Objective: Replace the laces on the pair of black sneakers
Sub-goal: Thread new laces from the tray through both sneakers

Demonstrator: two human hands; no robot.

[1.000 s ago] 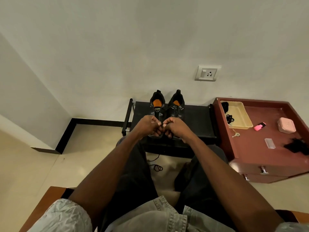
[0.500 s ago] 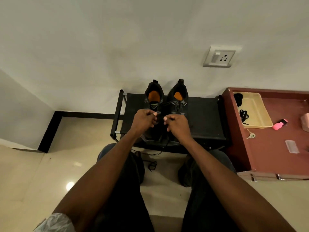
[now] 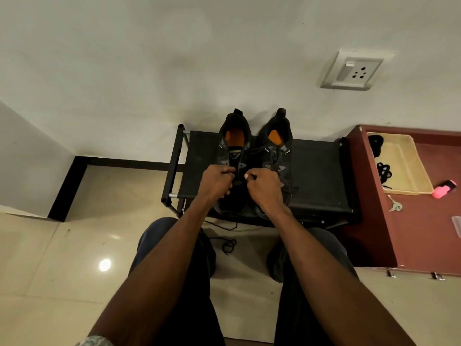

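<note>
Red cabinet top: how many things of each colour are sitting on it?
Cream: 1, the cream plastic tray
Black: 2, the black lace bundle and another black bundle, both in the tray
Pink: 1, the pink marker
Silver: 1, the small metal key
Clear: 1, a flat clear piece at the picture's edge
Total: 6

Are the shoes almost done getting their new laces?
Not yet. The left sneaker shows no lace over its tongue, and a loose black lace lies on the floor. The left hand and right hand are curled over that sneaker's front; what they pinch is unclear. The right sneaker is laced. More laces wait in the tray.
</note>
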